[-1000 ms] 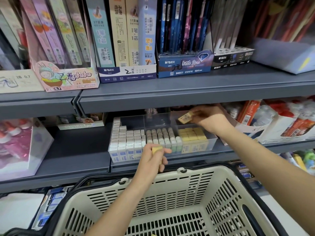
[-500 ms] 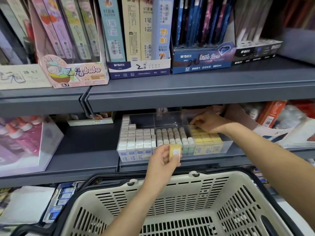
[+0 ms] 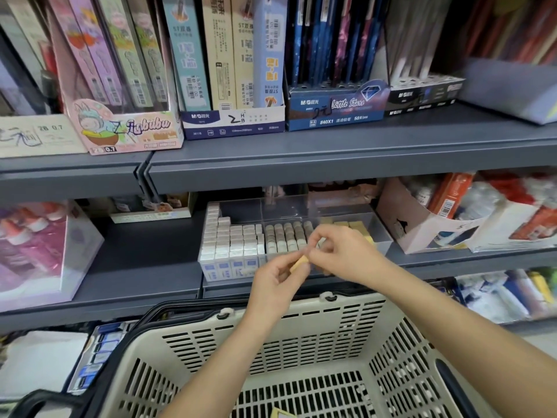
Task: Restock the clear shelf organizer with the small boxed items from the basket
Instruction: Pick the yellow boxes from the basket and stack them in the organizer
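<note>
Pulled back over the basket, the right hand meets the box pinched by the left hand, its own hold impossible to tell; a firm transfer should precede slotting it upright among the yellows at the organizer right end.

Left grip, right grip, both pinching box

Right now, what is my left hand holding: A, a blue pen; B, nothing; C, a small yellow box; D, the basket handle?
C: the left hand pinches a small yellow box in front of the clear organizer, with the right hand pinching its far end.
</note>
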A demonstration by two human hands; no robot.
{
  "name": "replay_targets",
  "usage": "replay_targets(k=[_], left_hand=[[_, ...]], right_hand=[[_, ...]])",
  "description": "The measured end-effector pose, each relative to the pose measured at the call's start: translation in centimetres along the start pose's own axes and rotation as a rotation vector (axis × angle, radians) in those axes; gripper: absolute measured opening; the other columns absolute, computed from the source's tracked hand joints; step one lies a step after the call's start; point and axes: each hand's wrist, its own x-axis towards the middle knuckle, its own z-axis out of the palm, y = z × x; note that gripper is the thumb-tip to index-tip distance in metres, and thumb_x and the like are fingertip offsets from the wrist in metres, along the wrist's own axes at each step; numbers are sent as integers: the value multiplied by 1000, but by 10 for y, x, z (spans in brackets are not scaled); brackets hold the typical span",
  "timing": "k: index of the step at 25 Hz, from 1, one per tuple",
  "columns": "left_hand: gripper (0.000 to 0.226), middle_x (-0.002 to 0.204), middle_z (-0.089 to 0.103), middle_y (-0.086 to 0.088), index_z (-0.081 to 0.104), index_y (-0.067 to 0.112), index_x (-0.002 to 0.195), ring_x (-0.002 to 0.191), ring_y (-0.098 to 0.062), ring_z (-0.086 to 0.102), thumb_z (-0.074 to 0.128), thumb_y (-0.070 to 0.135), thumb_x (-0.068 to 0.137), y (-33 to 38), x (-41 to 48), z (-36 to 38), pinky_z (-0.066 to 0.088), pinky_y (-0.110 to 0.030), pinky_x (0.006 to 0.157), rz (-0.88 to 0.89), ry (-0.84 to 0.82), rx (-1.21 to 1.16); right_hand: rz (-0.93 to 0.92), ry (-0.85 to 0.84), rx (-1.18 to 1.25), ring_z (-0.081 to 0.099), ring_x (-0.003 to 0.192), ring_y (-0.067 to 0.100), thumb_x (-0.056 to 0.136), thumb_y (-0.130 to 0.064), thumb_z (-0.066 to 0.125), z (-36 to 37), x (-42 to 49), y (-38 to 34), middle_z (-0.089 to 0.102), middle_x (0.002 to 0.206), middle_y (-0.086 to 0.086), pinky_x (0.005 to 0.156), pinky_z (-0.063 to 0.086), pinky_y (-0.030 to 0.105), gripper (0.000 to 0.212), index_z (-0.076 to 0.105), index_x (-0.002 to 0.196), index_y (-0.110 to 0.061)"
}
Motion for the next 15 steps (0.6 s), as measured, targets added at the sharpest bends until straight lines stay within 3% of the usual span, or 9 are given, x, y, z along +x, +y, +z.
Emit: replay_targets(k=[4, 8, 10, 12, 15], left_hand=[[24, 105, 66, -6, 61, 19, 104, 97, -15, 65, 55, 1, 90, 4, 3, -5, 54, -22, 79, -89, 0, -21], [23, 91, 67, 4, 62, 22, 94, 81, -3, 67, 60, 0, 87, 11, 5, 3, 54, -17, 70, -55, -26, 2], [21, 94, 67, 5, 62, 25, 95, 82, -1, 66, 61, 5, 87, 11, 7, 4, 53, -17, 72, -33, -17, 75], [18, 97, 65, 11, 60, 32, 96, 84, 5, 61, 62, 17, 87, 7, 5, -1, 49, -11, 75, 1, -7, 288], [12, 91, 62, 19, 57, 39, 94, 85, 15, 53, 61, 29, 87, 1, -4, -7, 40, -1, 73, 25, -61, 488]], right_hand=[[25, -100, 241, 66, 75, 14, 79, -7, 65, -13, -1, 8, 69, 78, -3, 77, 54, 31, 22, 61, 94, -23], [17, -92, 313, 67, 67, 5, 81, -10, 67, -20, -1, 16, 72, 73, -2, 64, 55, 22, 12, 68, 85, -22], [-2, -107, 300, 67, 66, 5, 82, -15, 68, -26, 2, 22, 72, 71, -5, 59, 53, 18, 10, 68, 82, -25], [18, -39, 265, 70, 73, 11, 81, -17, 68, -37, 13, 34, 73, 77, -3, 64, 56, 23, 9, 67, 82, -26], [96, 194, 97, 67, 90, 28, 83, -12, 65, -52, 47, 55, 70, 99, 8, 85, 53, 42, 13, 66, 90, -22]])
